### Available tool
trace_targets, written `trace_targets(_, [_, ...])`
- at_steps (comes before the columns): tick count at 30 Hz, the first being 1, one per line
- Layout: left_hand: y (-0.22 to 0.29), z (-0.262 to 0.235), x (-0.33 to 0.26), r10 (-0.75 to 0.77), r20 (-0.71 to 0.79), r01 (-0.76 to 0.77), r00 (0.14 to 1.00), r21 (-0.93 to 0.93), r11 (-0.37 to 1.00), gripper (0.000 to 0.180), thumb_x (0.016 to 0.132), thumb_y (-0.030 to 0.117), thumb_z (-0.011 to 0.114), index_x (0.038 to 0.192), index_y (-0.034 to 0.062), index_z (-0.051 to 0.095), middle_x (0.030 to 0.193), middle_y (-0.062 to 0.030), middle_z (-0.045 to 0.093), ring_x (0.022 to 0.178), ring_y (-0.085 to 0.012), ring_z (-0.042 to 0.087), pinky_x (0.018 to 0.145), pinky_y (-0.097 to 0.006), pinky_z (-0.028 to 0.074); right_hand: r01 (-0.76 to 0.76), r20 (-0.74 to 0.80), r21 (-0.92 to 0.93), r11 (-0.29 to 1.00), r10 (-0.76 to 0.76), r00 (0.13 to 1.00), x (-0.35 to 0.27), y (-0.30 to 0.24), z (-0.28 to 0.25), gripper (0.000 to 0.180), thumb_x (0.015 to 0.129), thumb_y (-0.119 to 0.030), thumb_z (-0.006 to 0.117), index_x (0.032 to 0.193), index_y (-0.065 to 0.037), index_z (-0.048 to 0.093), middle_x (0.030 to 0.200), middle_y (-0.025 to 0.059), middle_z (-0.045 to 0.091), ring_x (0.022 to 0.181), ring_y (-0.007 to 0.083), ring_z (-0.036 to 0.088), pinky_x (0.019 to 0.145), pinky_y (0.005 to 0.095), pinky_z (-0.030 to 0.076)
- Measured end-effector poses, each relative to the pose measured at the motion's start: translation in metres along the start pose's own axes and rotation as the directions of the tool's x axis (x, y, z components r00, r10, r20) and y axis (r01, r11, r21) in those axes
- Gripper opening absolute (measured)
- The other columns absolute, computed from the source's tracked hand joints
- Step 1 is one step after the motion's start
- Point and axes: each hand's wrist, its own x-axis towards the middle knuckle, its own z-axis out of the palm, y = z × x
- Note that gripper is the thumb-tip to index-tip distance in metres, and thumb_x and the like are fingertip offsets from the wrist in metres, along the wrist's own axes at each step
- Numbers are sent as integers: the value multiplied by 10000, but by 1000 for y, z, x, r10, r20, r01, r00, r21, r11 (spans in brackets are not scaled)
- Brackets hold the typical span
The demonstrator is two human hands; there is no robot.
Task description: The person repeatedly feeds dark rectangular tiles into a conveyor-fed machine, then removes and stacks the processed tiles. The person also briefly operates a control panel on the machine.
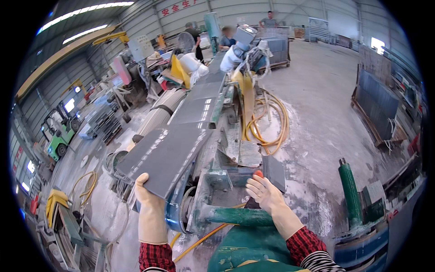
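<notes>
My left hand [147,201], in a cream glove, is closed on the near edge of a dark grey stone slab [167,152], thumb on top. The slab lies tilted across the near end of a blue belt conveyor [174,217], with a dashed light line of wet marks along its sides. My right hand [266,191], gloved too, has its fingers curled at the green-grey machine frame [238,215]. A small orange-red tip [258,173] shows above its fingers; the rest of that thing is hidden. Just beyond this hand lie narrow dark grey slabs [274,172].
More slabs [197,106] lie end to end along the conveyor toward a covered machine [238,54]. A yellow hose [281,118] coils on the floor to the right. A green post [350,192] and a slab stack [376,102] stand right. Several people are farther off.
</notes>
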Motion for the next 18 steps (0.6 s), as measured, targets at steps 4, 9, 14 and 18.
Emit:
trace_targets(4, [-70,60,-2,-292,157,307,943,-83,948,624,691,113,613,1286,-55,530,1240,-219,619,1117,-410,602,1015,-494,483,33,228,91,995,-53,972,-24,-29,38,583,1026,-381,495,1463,-13,379,1419,224,503,1280,384,520,1109,502,415])
trace_targets(9, [-171,124,-50,-631,520,756,575,-42,653,641,692,107,639,1294,-74,513,1211,-229,630,1069,-400,633,943,-473,533,226,286,144,963,-259,922,-116,-83,56,588,1003,-396,534,1446,-29,411,1433,177,504,1310,381,492,1132,518,360])
trace_targets(14, [-268,165,-122,-807,560,881,189,266,392,600,746,154,656,1290,-62,522,1188,-208,641,1062,-362,647,938,-448,542,531,-143,-108,841,-541,828,-227,-89,10,540,958,-232,595,1411,8,428,1388,163,540,1273,307,538,1100,498,397])
trace_targets(18, [-348,162,-176,-908,413,761,-78,613,213,590,937,356,602,1365,-29,475,1240,-209,620,1078,-307,653,870,-396,568,720,-325,-56,692,-694,642,-323,-66,-22,454,896,-56,589,1327,28,476,1327,168,576,1220,303,581,1080,445,445])
